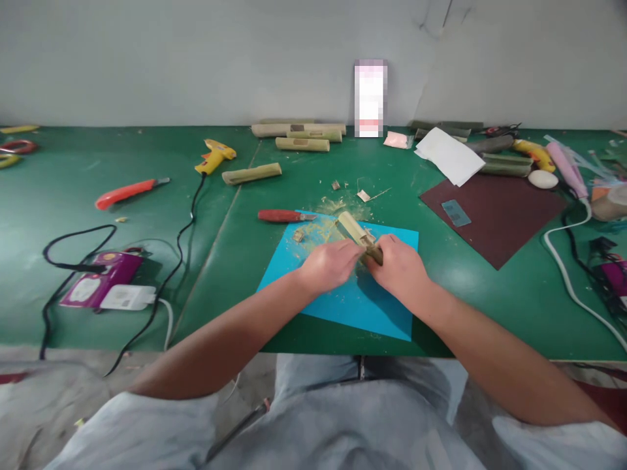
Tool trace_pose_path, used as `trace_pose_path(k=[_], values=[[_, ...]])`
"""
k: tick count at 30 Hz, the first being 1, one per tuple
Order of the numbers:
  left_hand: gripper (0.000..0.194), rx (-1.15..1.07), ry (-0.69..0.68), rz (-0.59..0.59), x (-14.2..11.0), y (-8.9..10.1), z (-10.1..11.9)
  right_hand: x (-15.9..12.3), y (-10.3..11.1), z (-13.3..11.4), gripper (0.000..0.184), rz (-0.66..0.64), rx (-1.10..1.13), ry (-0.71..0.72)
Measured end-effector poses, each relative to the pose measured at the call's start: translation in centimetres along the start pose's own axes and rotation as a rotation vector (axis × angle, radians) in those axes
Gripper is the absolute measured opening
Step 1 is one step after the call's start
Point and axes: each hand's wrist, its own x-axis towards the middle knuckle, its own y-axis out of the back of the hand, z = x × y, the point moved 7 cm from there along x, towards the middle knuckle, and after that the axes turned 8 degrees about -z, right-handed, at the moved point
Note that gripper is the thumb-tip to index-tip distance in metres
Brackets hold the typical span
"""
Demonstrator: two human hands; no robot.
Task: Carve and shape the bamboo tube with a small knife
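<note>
A short bamboo piece (351,226) with a notch cut in its side is held tilted over a blue sheet (386,320). My right hand (402,266) is closed around its darker near end. Against its left side, close to the notch, my left hand (330,266) is closed on the bamboo with the fingers bent; the fingertips are partly hidden. A red-handled knife (279,216) lies at the sheet's upper left edge, its blade pointing right. Pale bamboo dust and a few small chips (298,234) are scattered on the sheet and the green table beyond.
Several cut bamboo pieces (302,144) lie along the wall. To the left are a yellow glue gun (214,156), a red cutter (128,193) and a purple power strip (100,277) with cords. A dark red sheet (494,222) and white paper (448,156) lie right. A phone (371,98) leans on the wall.
</note>
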Motion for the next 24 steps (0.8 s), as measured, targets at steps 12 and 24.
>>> trace_pose_path(k=[12, 24], values=[[0.029, -0.005, -0.025, -0.02, 0.03, 0.05, -0.18, -0.03, -0.04, 0.09, 0.015, -0.009, 0.001, -0.009], [0.024, -0.068, 0.062, -0.013, 0.7, 0.35, -0.89, -0.04, 0.02, -0.07, 0.014, -0.023, -0.008, -0.008]])
